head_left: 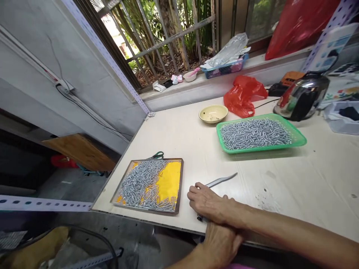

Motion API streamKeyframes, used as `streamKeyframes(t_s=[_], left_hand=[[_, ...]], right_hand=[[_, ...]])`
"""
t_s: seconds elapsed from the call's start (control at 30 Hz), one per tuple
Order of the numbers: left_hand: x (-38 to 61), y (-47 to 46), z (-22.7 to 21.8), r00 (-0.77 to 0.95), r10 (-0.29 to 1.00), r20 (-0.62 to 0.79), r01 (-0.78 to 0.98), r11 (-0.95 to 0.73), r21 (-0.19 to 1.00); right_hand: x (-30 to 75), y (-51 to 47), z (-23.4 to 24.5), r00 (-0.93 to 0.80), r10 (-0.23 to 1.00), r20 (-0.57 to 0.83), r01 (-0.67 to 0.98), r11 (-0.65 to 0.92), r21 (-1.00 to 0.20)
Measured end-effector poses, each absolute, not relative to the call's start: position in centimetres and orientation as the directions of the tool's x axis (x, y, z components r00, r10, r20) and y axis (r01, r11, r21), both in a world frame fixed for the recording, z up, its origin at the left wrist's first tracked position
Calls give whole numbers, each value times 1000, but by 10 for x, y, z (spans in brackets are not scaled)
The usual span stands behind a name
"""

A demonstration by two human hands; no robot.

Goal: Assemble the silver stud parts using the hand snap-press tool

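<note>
My right hand [206, 201] reaches in from the right with its fingers curled, near the table's front edge. What lies inside those fingers is hidden; a small black end [199, 217] shows beneath them. Behind this hand a grey, slender, pointed tool [223, 180] points to the far right; whether I hold it I cannot make out. My left hand [220, 241] crosses below the right wrist, its fingers mostly hidden. To the left lies a shallow tray [180, 186] with a yellow bottom [169, 179], partly covered by many small silvery metal pins [140, 181].
A green basket [298, 140] of similar silvery pins stands farther back, beside a cream bowl [213, 113], a red plastic bag [244, 95] and a metal kettle [304, 93]. Green-handled scissors [159, 154] stick out behind the tray. The table [165, 127] ends at left and front.
</note>
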State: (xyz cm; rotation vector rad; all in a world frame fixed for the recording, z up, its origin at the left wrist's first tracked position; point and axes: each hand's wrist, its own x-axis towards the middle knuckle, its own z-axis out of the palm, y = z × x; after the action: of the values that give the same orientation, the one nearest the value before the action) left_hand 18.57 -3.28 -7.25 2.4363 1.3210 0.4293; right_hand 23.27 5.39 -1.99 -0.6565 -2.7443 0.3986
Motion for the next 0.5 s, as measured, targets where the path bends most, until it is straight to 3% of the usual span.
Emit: streamKeyframes(t_s=[0.13, 0.2, 0.27, 0.33, 0.4, 0.5], left_hand=[[163, -22, -57, 517, 780, 352, 654, -625, 426], [134, -2, -40, 377, 830, 410, 747, -534, 395], [96, 24, -24, 147, 907, 394, 897, -290, 333], [56, 50, -14, -10, 940, 340, 977, -64, 205], [23, 71, -12, -125, 955, 270, 990, 102, 97], [-2, 89, -15, -214, 964, 159, 976, 217, 2]], right_hand=[[260, 79, 4, -761, 520, 387, 413, 849, -329], [294, 98, 21, -579, 608, 543, 462, 793, -396], [335, 120, 34, -408, 686, 602, 547, 712, -441], [378, 140, 37, -282, 734, 618, 690, 602, -401], [412, 155, 30, -244, 775, 582, 792, 506, -342], [440, 159, 9, -271, 801, 535, 854, 456, -251]])
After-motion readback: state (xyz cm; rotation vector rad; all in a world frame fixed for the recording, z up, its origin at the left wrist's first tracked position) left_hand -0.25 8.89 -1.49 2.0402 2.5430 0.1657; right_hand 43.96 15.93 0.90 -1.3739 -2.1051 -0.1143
